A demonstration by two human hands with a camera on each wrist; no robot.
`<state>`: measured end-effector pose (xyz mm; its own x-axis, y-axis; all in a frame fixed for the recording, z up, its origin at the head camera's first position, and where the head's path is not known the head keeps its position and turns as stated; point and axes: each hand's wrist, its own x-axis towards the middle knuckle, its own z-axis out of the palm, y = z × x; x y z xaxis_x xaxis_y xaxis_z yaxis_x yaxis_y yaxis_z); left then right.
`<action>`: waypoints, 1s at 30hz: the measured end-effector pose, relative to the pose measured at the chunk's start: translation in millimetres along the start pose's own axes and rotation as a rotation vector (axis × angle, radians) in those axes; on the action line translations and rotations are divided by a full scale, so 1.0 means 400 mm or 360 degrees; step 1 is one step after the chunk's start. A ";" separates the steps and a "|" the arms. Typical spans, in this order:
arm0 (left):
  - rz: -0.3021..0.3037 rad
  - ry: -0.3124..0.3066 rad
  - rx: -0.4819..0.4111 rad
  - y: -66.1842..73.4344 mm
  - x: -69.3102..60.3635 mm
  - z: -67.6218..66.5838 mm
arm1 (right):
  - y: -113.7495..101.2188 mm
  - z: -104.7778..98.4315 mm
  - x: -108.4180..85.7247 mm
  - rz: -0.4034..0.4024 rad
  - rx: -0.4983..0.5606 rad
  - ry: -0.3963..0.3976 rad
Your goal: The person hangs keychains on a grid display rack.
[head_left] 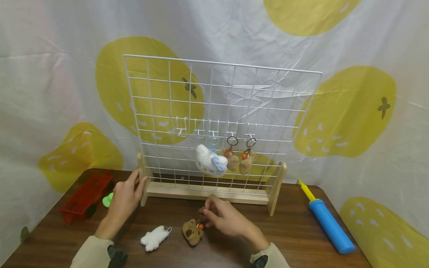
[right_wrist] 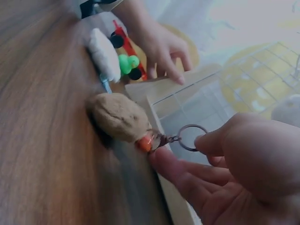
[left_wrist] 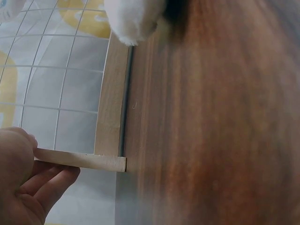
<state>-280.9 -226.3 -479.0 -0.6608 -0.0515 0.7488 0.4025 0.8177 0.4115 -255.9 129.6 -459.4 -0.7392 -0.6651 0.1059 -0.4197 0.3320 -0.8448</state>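
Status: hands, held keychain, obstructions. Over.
Left hand grips wooden rack post. Right hand holds brown plush keychain. White plush lies left, apart. Nothing visibly blocking.

White, yellow-patterned cloth (head_left: 231,33) behind a brown wood-grain table (head_left: 295,219)

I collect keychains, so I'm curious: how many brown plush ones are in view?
3. The first brown plush hangs on the white grid, the second brown plush hangs just right of it, and the third brown plush is below, held by the right hand.
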 end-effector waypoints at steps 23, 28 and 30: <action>0.0008 -0.0018 -0.0010 0.003 -0.001 -0.003 | -0.129 -0.035 0.015 -0.0082 0.0224 0.0139; 0.0004 -0.0021 -0.0013 0.002 0.001 -0.003 | -0.159 -0.036 0.026 -0.0122 0.0202 0.0152; 0.0006 -0.0022 -0.0011 0.001 0.002 -0.003 | -0.172 -0.038 0.030 -0.0154 0.0175 0.0169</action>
<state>-280.5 -226.8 -477.6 -0.6679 -0.0403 0.7431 0.4093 0.8141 0.4120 -243.8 108.8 -392.0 -0.7523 -0.6138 0.2394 -0.4356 0.1907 -0.8797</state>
